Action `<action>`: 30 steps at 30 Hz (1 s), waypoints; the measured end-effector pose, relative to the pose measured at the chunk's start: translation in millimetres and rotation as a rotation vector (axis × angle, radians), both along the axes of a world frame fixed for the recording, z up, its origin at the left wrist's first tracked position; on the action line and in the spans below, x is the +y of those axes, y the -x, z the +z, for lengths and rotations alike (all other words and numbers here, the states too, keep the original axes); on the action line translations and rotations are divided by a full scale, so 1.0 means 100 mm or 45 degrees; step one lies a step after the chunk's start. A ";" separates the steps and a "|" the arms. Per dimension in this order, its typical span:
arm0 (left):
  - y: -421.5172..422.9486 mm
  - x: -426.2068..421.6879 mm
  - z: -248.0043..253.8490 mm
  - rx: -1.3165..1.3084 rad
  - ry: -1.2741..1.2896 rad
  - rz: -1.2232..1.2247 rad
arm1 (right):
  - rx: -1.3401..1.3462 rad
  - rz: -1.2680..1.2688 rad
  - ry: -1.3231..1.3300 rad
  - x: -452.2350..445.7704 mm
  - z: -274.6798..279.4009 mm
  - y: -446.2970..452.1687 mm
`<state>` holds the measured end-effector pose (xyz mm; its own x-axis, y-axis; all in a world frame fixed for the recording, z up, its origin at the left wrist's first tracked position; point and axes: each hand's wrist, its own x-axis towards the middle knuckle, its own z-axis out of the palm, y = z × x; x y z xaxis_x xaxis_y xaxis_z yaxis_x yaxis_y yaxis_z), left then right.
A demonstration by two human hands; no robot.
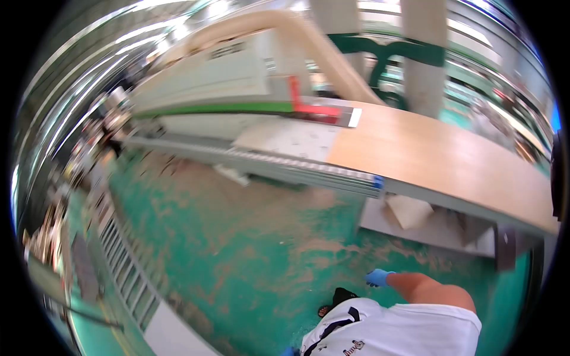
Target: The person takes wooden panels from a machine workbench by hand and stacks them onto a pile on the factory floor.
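My right hand (377,277), in a blue glove with dark fingertips, hangs over the green floor beside my white shirt. Its fingers look loosely bent and apart, and nothing shows in them. Only a blurred blue scrap of my left hand (290,352) shows at the bottom edge, its fingers hidden. Ahead of me stands a large cream machine (202,74) with a green strip and a red part (317,111). A wood-coloured tabletop (433,145) extends from it to the right, nearest my right hand but apart from it.
A grey rail (285,166) runs along the machine's front. Below the tabletop, a low shelf (424,230) holds a pale board (409,212). A roller conveyor (126,270) stands on the left. Dusty patches mark the green floor (249,255). Thick pillars (423,65) rise behind the table.
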<state>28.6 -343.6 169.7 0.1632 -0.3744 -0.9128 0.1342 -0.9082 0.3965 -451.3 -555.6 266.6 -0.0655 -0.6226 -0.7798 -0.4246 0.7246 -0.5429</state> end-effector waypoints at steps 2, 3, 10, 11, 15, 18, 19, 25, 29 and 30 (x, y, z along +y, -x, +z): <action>0.10 -0.01 -0.06 0.001 -0.038 -0.116 | 0.113 0.162 -0.346 0.29 -0.20 0.02; 0.16 -0.01 -0.08 0.002 -0.043 -0.173 | 0.109 0.106 -0.351 0.43 -0.23 0.08; 0.37 0.27 -0.21 -0.001 0.054 -0.553 | 0.308 0.770 0.087 1.55 -0.50 0.89; 0.31 0.27 -0.26 -0.024 0.151 -0.694 | 0.312 0.792 0.073 1.64 -0.40 0.93; 0.41 0.03 -0.38 0.123 0.123 -0.071 | 0.131 -0.148 -0.247 1.59 0.07 1.10; 0.68 -0.27 -0.21 0.221 0.159 0.101 | 0.107 -0.266 -0.059 1.34 0.30 1.17; 0.72 -0.39 -0.21 0.269 0.162 0.058 | 0.089 -0.335 0.050 1.23 0.37 1.20; 1.02 -0.13 0.39 0.139 0.305 0.269 | 0.296 -0.305 1.155 -0.22 0.77 1.80; 0.81 0.73 -0.02 0.030 0.044 0.470 | 1.061 -0.040 1.616 -1.22 1.71 2.28; 0.69 0.96 0.03 -0.210 0.085 -0.110 | 1.033 -0.013 1.636 -1.32 1.95 2.22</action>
<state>-40.4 -247.1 173.1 0.2732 -0.4523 -0.8490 -0.0146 -0.8844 0.4665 -673.3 -687.3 461.5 -0.2054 -0.8276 0.5223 -0.9076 -0.0386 -0.4180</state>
